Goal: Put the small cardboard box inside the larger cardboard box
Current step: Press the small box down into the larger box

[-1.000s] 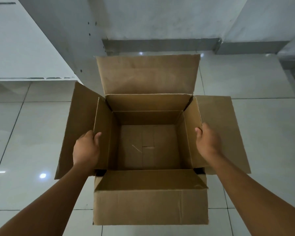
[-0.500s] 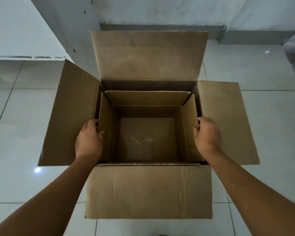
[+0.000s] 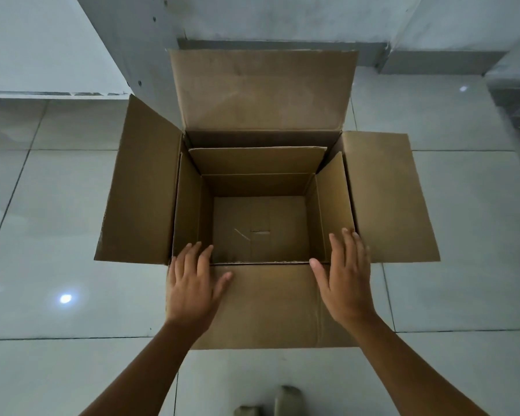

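A large brown cardboard box (image 3: 382,196) stands on the glossy grey tiled floor (image 3: 48,223) with its four flaps spread outward. Inside it sits the smaller brown cardboard box (image 3: 258,226), open at the top, its own flaps standing upright along the big box's walls. The smaller box's inside is bare cardboard with nothing in it. The left hand (image 3: 192,283) hovers over the near left corner, fingers (image 3: 189,256) spread and straight, gripping nothing. The right hand (image 3: 345,280) hovers over the near right corner, likewise flat and open, holding nothing.
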Demonstrator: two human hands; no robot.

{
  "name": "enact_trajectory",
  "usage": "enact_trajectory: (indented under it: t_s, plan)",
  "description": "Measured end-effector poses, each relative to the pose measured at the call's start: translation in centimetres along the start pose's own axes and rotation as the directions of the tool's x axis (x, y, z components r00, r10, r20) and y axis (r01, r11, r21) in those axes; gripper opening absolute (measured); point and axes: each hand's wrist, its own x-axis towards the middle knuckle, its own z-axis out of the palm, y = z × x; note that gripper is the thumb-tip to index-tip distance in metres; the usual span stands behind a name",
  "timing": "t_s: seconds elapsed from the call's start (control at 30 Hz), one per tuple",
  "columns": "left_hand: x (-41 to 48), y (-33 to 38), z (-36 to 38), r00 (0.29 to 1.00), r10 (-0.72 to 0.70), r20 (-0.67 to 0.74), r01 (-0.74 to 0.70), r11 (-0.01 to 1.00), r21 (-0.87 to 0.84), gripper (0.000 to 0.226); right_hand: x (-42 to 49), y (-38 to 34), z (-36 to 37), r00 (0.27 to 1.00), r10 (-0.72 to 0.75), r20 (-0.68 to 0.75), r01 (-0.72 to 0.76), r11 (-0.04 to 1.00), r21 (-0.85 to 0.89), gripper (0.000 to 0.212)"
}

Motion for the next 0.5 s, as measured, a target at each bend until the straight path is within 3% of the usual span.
enact_trajectory:
  t_s: [0.13,0.5]
  plan:
    - [0.2,-1.4,2.4,0.997,0.061,0.043,-0.064,0.995,0.079,0.096,-0.2,0.9,1.9,0.997,-0.047,0.055,0.051,0.995,-0.086,0.095]
    - [5.5,-1.3,3.5,0.988,0.130,-0.087,-0.124,0.990,0.070,0.086,4.2,0.7,4.1,0.991,-0.030,-0.131,0.018,0.996,-0.092,0.086]
